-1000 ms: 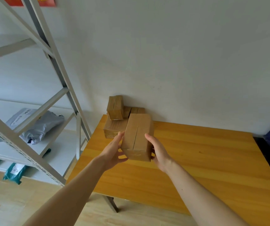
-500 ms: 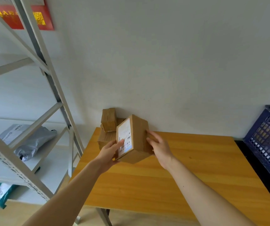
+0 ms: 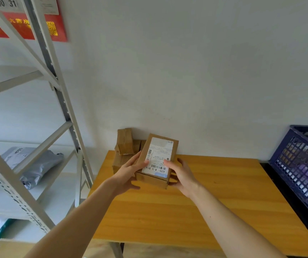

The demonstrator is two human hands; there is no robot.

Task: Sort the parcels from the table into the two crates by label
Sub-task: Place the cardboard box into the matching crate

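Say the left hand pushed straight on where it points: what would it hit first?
Likely the pile at the wall, just beyond the box the left hand holds; depth is unclear.

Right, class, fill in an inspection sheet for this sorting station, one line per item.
Surface: wooden table against the wall.
Job's things: labelled parcel held over the table, label up; stacked parcels at the far left corner; blue crate to the right; second crate not in view.
Clutter: nothing seen.
Hands: left hand and right hand both grip the labelled parcel, thumbs on its label.
Cables: nothing seen.
Surroundings: metal rack on the left holding a grey mailer; red poster on the wall.
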